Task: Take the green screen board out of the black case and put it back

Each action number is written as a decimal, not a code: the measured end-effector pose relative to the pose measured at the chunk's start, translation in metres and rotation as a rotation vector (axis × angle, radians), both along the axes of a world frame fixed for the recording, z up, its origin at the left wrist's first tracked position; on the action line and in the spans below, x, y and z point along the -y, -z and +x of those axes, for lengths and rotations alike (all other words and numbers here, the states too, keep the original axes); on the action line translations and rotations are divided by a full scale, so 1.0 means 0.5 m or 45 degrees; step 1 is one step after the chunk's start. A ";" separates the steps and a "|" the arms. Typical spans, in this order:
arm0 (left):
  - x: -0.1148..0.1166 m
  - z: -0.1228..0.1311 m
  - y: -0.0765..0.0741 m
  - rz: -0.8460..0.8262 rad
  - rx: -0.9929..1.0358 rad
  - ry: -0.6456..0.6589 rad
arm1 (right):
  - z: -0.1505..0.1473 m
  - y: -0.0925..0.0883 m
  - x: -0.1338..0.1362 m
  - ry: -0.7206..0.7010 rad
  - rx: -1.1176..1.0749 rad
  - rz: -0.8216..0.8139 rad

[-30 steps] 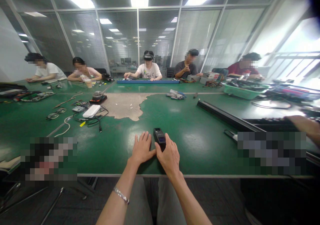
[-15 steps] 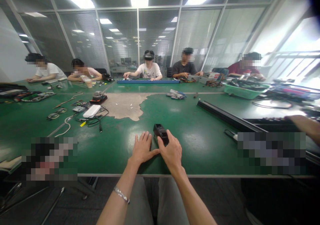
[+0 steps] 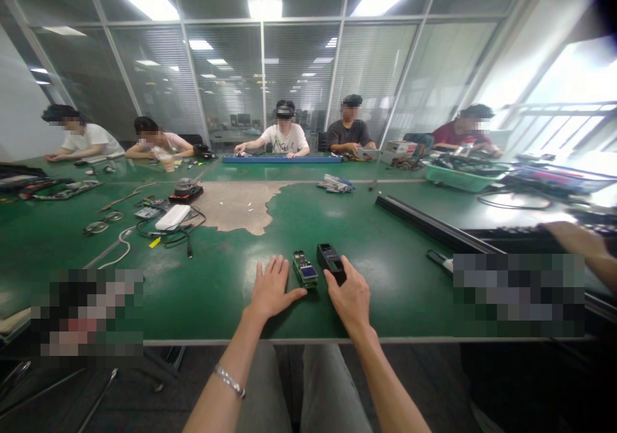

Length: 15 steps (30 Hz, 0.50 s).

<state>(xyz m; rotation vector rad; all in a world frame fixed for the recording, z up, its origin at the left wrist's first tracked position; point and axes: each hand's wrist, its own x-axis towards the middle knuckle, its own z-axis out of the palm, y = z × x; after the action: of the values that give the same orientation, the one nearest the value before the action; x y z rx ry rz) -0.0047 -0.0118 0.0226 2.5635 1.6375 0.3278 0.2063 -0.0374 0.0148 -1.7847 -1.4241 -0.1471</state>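
My left hand (image 3: 270, 288) lies flat on the green table (image 3: 216, 317) with its fingers spread and nothing in it. Its thumb tip is at the near end of a small circuit board (image 3: 305, 270) with a little display on top; whether they touch I cannot tell. Just right of the board, my right hand (image 3: 349, 295) grips the near part of a black plastic casing (image 3: 328, 253) that has cut-out openings. The thumb is on the casing's left side and the fingers are on its right.
To the left are a white box-shaped device (image 3: 173, 217) with cables and a pair of glasses (image 3: 103, 221). A long black bar (image 3: 434, 224) and a green basket (image 3: 463, 175) stand to the right. Gloves (image 3: 335, 184) lie ahead; several people sit opposite.
The black casing has moved right in my right hand, and the circuit board now shows on the table where the casing was. My left hand stays flat in about the same place.
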 end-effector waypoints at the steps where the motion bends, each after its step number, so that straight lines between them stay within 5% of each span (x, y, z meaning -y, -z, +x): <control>1: 0.000 0.000 0.001 0.003 -0.005 0.001 | 0.000 0.004 0.000 -0.001 0.003 -0.005; 15: -0.003 0.007 0.002 0.027 -0.040 -0.008 | -0.002 0.017 0.001 -0.030 0.045 0.103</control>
<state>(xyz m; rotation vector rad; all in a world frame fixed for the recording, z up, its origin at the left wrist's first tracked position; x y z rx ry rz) -0.0012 -0.0104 0.0214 2.5927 1.6617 0.3085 0.2051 -0.0379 0.0064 -1.7065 -1.4434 -0.2220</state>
